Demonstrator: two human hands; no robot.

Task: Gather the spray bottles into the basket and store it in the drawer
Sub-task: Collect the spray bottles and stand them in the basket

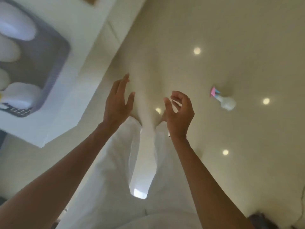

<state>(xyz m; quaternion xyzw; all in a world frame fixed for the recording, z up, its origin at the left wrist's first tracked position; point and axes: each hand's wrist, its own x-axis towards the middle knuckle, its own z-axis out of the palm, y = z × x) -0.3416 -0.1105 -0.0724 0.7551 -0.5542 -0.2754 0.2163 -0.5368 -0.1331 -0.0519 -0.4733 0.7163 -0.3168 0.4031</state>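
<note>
- Looking down past white trousers (pixel 107 171) and two bare forearms raised over a glossy cream floor (pixel 239 38) dotted with round light reflections.
- Left hand (pixel 118 103) held flat and empty, fingers straight and close together, thumb set apart, touching nothing.
- Right hand (pixel 179 113) loosely cupped, fingers curled and parted, thumb apart from them, likewise empty.
- Beyond and to the right of the right hand, well apart from it: one white plastic spray bottle with a pink-and-blue trigger head (pixel 224 100), lying on its side on the floor, head pointing left and away.
- To the left, a grey rectangular fabric basket (pixel 54 52) resting on a white surface (pixel 79 100); inside, several rounded white shapes, probably bottles already gathered, though too blurred to count or confirm. Dark lettering on the near end, unreadable.
- Step in hand, by judgement: gathering is partly done, with at least this one bottle not yet in the basket.
- Next move likely calls for bending toward the floor and closing the right hand around the bottle's body, then carrying it leftward to the basket.
- No drawer visible anywhere in view.
</note>
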